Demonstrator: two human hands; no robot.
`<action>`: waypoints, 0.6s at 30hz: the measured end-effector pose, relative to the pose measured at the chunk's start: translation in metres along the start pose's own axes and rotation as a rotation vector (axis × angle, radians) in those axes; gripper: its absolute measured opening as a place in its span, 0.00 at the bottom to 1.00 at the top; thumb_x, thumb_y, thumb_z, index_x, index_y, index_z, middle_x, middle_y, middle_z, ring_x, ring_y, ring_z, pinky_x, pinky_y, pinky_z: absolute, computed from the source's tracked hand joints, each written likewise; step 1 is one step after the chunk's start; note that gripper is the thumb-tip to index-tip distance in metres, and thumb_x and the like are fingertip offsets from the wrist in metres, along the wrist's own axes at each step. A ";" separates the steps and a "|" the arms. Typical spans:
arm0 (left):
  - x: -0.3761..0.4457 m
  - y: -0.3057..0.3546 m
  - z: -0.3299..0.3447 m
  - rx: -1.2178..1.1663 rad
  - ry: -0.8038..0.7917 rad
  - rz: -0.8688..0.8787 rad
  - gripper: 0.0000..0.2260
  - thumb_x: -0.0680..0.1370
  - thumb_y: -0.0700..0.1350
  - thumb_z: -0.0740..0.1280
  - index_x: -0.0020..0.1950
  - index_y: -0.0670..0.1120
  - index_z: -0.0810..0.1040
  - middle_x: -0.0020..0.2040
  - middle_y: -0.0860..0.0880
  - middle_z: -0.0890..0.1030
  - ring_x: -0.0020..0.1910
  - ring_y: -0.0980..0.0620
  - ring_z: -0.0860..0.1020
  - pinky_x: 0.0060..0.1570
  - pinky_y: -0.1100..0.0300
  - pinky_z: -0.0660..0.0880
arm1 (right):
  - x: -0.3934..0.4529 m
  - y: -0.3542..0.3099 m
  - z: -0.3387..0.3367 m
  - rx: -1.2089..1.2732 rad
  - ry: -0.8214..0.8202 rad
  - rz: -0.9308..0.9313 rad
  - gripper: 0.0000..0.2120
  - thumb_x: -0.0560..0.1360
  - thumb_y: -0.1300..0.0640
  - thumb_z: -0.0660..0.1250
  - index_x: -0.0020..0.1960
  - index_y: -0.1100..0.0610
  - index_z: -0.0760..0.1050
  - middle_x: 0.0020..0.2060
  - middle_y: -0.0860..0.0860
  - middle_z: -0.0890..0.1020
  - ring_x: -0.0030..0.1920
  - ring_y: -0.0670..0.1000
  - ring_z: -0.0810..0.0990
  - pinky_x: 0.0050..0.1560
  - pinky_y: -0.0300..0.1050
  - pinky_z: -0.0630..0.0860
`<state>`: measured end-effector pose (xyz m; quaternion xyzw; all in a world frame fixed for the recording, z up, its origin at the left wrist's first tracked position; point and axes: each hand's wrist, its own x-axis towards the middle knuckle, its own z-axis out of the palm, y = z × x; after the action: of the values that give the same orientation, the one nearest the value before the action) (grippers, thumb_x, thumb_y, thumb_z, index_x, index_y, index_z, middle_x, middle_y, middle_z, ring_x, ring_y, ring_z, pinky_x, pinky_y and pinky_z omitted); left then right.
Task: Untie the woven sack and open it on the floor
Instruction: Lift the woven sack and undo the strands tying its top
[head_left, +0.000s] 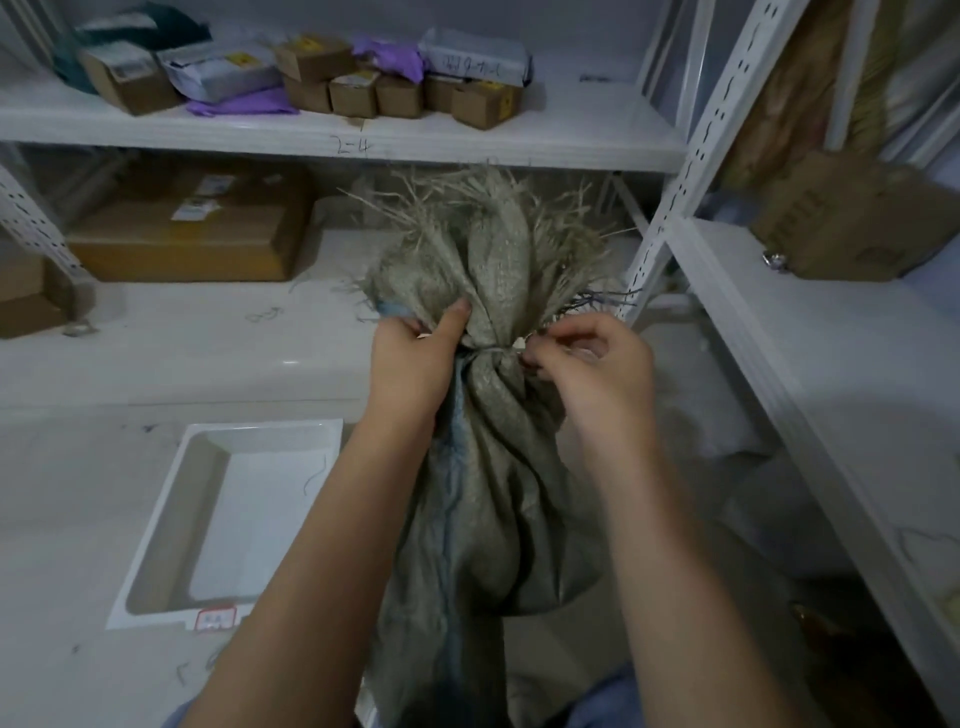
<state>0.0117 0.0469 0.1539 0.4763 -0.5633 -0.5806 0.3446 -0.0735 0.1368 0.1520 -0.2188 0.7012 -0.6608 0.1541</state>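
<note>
Standing between white shelving (332, 137) loaded with cardboard boxes (187, 234) and small parcels (395, 93), with a white tray (171, 525) lying on the pale floor (78, 467) to the left. Rising upright in the middle, the woven sack (488, 499): grey-green body bulging below, neck cinched tight, frayed mouth fanning out above the tie toward the shelf edge. Gripping the gathered neck just at the tie, the left hand (415, 364), thumb pressed up against the cloth and fingers wrapping behind, out of sight. Working at the other side of the neck, the right hand (587, 364), fingers curling in and fingertips (535, 358) seeming to be pinching at the thin tie (493, 352) or its small pale end; too small to tell exactly which strand. Still tied, so nothing opened yet. Judging the step in hand as loosening the knot: worth keeping the left hand clamping firmly below the tie so the neck is not twisting away, easing the strand outward rather than yanking, since pulling hard is likely tightening it. Watching the loose fringe (524, 223) too, as stray fibres may be tangling with the tie and hiding the real end. Keeping the sack upright, lest the contents be spilling once the neck is slackening.
</note>
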 end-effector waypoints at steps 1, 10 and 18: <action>-0.001 0.001 0.000 0.010 0.016 0.037 0.23 0.75 0.48 0.69 0.27 0.47 0.59 0.22 0.51 0.63 0.21 0.57 0.64 0.25 0.64 0.63 | 0.000 -0.004 -0.003 -0.023 -0.040 -0.027 0.12 0.68 0.63 0.73 0.34 0.49 0.75 0.33 0.46 0.80 0.39 0.46 0.81 0.41 0.33 0.78; -0.012 0.009 -0.001 0.054 0.036 0.215 0.20 0.77 0.43 0.64 0.28 0.45 0.60 0.26 0.50 0.64 0.22 0.62 0.64 0.25 0.71 0.61 | -0.005 -0.018 -0.017 -0.130 -0.446 -0.252 0.09 0.67 0.57 0.76 0.34 0.46 0.79 0.32 0.38 0.84 0.36 0.34 0.80 0.39 0.29 0.74; -0.020 0.015 0.008 -0.026 -0.298 0.089 0.04 0.76 0.41 0.62 0.47 0.44 0.76 0.43 0.45 0.77 0.44 0.50 0.75 0.44 0.59 0.72 | 0.013 0.002 -0.018 -0.225 -0.266 -0.239 0.11 0.67 0.61 0.76 0.35 0.47 0.77 0.34 0.41 0.82 0.36 0.39 0.81 0.42 0.37 0.76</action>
<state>0.0080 0.0668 0.1709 0.3552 -0.6212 -0.6362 0.2886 -0.0937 0.1459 0.1522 -0.4015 0.7131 -0.5573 0.1406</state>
